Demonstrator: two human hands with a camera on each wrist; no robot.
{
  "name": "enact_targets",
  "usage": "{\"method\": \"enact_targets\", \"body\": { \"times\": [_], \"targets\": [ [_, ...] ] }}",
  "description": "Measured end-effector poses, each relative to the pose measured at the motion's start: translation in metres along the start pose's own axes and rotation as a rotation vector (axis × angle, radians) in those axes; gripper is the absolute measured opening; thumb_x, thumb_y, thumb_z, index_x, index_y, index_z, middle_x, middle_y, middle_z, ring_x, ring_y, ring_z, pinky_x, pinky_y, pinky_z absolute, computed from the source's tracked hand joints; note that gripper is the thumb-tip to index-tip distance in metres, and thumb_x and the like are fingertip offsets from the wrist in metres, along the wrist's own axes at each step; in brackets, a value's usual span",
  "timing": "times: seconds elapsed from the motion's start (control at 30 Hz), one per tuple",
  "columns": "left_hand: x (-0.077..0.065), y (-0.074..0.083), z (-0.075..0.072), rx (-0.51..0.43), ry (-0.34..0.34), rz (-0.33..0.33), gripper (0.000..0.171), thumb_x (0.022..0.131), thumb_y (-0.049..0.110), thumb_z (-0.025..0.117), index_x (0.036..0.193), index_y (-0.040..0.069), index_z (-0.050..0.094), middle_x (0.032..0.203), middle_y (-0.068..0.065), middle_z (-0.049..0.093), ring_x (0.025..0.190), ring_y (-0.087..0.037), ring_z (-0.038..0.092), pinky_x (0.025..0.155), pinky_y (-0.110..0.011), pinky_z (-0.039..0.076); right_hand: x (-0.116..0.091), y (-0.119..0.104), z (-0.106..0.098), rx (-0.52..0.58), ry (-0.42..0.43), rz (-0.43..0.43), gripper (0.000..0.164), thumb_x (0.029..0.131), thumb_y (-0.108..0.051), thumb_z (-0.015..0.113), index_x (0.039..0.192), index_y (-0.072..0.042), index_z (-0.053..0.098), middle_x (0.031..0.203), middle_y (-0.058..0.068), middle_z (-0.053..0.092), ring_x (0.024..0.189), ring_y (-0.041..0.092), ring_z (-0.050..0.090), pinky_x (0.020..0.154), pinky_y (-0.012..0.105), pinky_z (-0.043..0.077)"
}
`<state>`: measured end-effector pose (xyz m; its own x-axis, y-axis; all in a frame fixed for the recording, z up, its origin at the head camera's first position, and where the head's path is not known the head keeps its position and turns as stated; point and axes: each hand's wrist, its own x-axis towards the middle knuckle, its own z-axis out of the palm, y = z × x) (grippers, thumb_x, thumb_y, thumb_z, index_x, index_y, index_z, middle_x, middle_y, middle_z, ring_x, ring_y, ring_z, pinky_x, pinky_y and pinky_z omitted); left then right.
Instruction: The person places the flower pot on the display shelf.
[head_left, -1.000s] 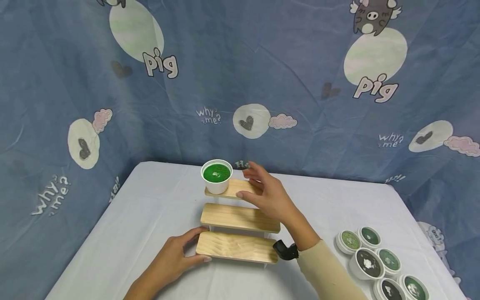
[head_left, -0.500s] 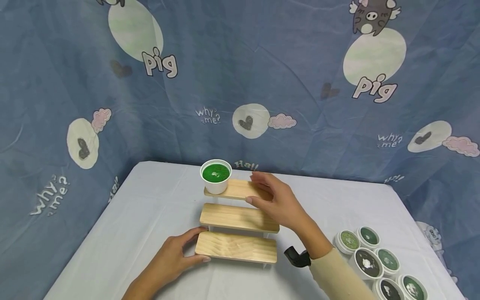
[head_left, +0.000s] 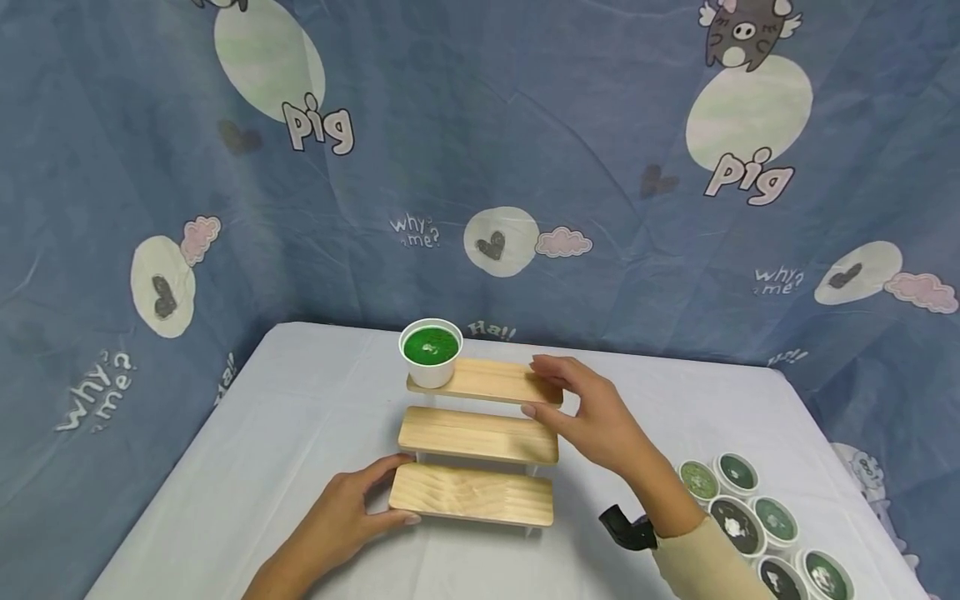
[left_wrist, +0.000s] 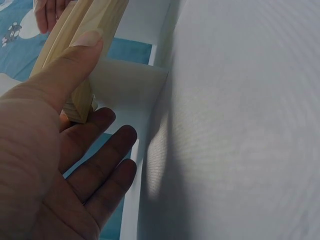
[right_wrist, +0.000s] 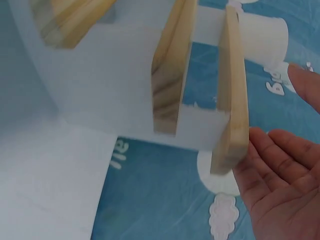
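A three-tier wooden display stand (head_left: 480, 433) with pale planks on white supports stands on the table. My left hand (head_left: 348, 508) grips the left end of its lowest plank. In the left wrist view the thumb lies along the plank (left_wrist: 82, 100), with fingers on its other side. On the left end of the top plank stands a white cup (head_left: 431, 358) with a green surface and a pale mark in it. My right hand (head_left: 592, 408) is at the top plank's right end, fingers spread apart and holding nothing. The right wrist view shows the fingers close beside that plank (right_wrist: 234, 100).
Several similar white cups with green or dark contents, such as a dark one (head_left: 735, 525), cluster at the right of the white-covered table (head_left: 225, 467). Part of that cluster is behind the right forearm. A blue patterned cloth (head_left: 420, 167) hangs behind the table.
My right hand has moved right along the top plank, away from the green cup to the plank's right end. The left hand keeps its grip, and the stand and cup stay put.
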<state>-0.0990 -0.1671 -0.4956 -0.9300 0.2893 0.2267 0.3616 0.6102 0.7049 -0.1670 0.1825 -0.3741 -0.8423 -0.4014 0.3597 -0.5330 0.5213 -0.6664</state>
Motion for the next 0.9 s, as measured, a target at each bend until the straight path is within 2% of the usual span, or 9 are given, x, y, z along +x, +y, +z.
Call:
{"method": "enact_targets", "body": {
  "times": [0.17, 0.37, 0.57, 0.77, 0.9],
  "targets": [
    [0.0, 0.001, -0.001, -0.003, -0.004, -0.006, 0.07, 0.076, 0.053, 0.088, 0.136, 0.023, 0.066, 0.128, 0.011, 0.072, 0.127, -0.017, 0.063, 0.105, -0.047, 0.051, -0.012, 0.007, -0.01, -0.001, 0.016, -0.004, 0.056, 0.093, -0.017, 0.083, 0.143, -0.009, 0.059, 0.136, 0.005, 0.065, 0.128, 0.021, 0.061, 0.11, 0.036, 0.048],
    [0.0, 0.003, 0.0, -0.01, -0.002, -0.009, 0.069, 0.077, 0.049, 0.09, 0.136, 0.023, 0.067, 0.126, 0.008, 0.073, 0.126, -0.02, 0.064, 0.105, -0.048, 0.05, -0.028, 0.018, -0.023, 0.038, 0.055, 0.04, 0.058, 0.092, -0.013, 0.083, 0.143, -0.006, 0.059, 0.142, 0.008, 0.062, 0.134, 0.024, 0.058, 0.11, 0.027, 0.045],
    [0.001, 0.002, 0.0, -0.012, -0.004, -0.013, 0.069, 0.076, 0.05, 0.09, 0.136, 0.024, 0.066, 0.126, 0.011, 0.073, 0.127, -0.017, 0.063, 0.105, -0.047, 0.05, -0.042, 0.027, -0.033, -0.002, 0.063, 0.07, 0.057, 0.092, -0.016, 0.084, 0.142, -0.006, 0.059, 0.14, 0.009, 0.064, 0.133, 0.025, 0.058, 0.109, 0.027, 0.045],
    [0.0, 0.001, 0.0, 0.007, -0.002, -0.008, 0.07, 0.076, 0.051, 0.089, 0.136, 0.023, 0.066, 0.126, 0.01, 0.073, 0.126, -0.018, 0.063, 0.105, -0.048, 0.051, -0.058, 0.03, -0.043, -0.054, 0.019, 0.16, 0.061, 0.092, -0.031, 0.083, 0.144, -0.01, 0.058, 0.143, 0.007, 0.062, 0.134, 0.027, 0.057, 0.11, 0.034, 0.045],
    [0.0, 0.001, 0.001, 0.014, 0.006, -0.015, 0.07, 0.075, 0.051, 0.09, 0.136, 0.023, 0.067, 0.125, 0.012, 0.073, 0.125, -0.017, 0.064, 0.105, -0.048, 0.051, -0.069, 0.035, -0.055, -0.113, 0.009, 0.203, 0.067, 0.091, -0.035, 0.084, 0.146, -0.009, 0.056, 0.145, 0.007, 0.06, 0.134, 0.029, 0.057, 0.109, 0.031, 0.045]
  ]
}}
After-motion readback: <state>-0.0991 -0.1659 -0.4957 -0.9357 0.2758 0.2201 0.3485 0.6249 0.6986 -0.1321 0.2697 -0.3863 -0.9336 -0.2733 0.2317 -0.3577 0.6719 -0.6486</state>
